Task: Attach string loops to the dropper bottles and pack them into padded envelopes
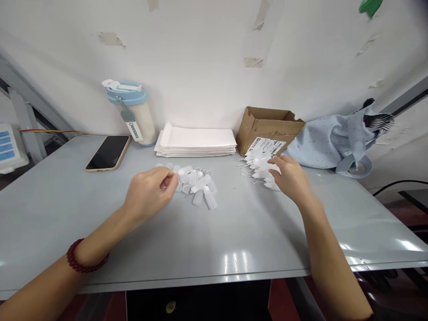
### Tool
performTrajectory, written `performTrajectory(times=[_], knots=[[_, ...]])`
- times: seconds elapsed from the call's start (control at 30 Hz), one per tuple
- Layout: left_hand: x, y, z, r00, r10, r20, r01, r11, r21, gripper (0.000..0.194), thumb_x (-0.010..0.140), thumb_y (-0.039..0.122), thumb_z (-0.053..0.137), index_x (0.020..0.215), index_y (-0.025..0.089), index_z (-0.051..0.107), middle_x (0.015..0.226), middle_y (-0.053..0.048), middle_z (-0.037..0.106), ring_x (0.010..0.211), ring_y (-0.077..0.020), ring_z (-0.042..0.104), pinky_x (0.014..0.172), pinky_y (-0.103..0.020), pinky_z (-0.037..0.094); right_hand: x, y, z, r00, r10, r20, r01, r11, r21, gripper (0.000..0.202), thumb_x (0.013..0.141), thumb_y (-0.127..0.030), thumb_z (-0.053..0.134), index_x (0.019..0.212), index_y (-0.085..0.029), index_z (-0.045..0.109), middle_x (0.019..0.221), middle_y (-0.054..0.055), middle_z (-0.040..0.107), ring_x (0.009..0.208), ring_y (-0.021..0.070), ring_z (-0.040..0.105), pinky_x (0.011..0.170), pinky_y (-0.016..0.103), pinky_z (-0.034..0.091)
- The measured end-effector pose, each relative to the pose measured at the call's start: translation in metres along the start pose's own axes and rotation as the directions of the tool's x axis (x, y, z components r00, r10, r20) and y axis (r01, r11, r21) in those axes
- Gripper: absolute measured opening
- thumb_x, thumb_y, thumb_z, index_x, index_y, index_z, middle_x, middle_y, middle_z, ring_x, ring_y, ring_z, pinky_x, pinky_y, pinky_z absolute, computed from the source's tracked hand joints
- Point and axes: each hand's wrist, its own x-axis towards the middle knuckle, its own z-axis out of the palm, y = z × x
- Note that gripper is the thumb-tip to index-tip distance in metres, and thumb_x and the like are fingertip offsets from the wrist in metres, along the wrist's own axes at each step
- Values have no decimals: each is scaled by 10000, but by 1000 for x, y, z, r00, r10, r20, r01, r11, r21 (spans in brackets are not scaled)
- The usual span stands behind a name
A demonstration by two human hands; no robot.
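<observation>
- Right, grey table point(207, 240) fills most of the view, w/ white wall behind; everything below sits on it.
- Blue fabric bag point(329, 142) at far right, slumped, touching the cardboard box point(267, 129); box is open, tilted, label facing front.
- Stack of white flat pouches point(197, 142) at centre back, against the wall, just left of the box.
- Blue-lidded tumbler point(132, 111) upright, left of the stack; phone point(109, 152) lies flat, screen up, just beside it.
- Left hand point(149, 194) mid-table, red bead bracelet point(80, 263) on wrist; thumb & fingertips pressed together, pinching a small clear piece, too small to tell which; sits at left edge of the small clear bottles point(200, 185).
- Bottles lie loose in a heap, centre of table, in front of the pouches.
- Right hand point(290, 178) palm down, fingers loosely curled, resting on the pile of white caps point(259, 167); pile lies just in front of the box; whether it's gripping one, can't tell.
</observation>
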Motion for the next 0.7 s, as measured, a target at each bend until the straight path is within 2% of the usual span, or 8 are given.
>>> performTrajectory(times=[0.1,0.2,0.43,0.6,0.7], knots=[[0,2,-1,997,-58,51,59,998,-5,263,832,289,508,600,167,533,516,35,497,478,-95,426,503,-227,320,2,13,5,999,22,24,-21,999,-38,253,770,-111,511,978,-154,649,993,113,637,894,297,547,657,368,444],[1,3,-2,994,-107,36,107,994,-4,313,831,322,518,558,170,504,482,43,462,458,-91,402,486,-226,304,3,19,11,999,17,34,-16,999,-29,240,752,-115,525,944,-169,661,993,99,646,884,288,551,694,377,446],[1,2,-5,997,-62,-37,61,997,-44,359,867,329,499,545,171,486,459,47,409,443,-86,355,467,-226,285,5,22,20,998,-38,55,36,999,33,217,755,-153,531,925,-156,666,988,109,663,897,279,562,778,403,434],[1,2,-5,997,-52,-53,50,998,-49,355,871,305,499,543,171,475,463,48,378,450,-86,327,464,-228,272,5,18,16,996,-57,70,50,994,96,185,759,-166,535,888,-155,668,933,109,670,852,258,580,811,404,420],[1,4,-5,997,-53,-50,50,997,-67,367,873,301,492,532,171,449,470,46,366,452,-86,320,467,-228,271,3,12,10,997,-44,65,34,989,144,197,793,-197,522,922,-156,665,950,108,671,917,274,571,806,400,425]])
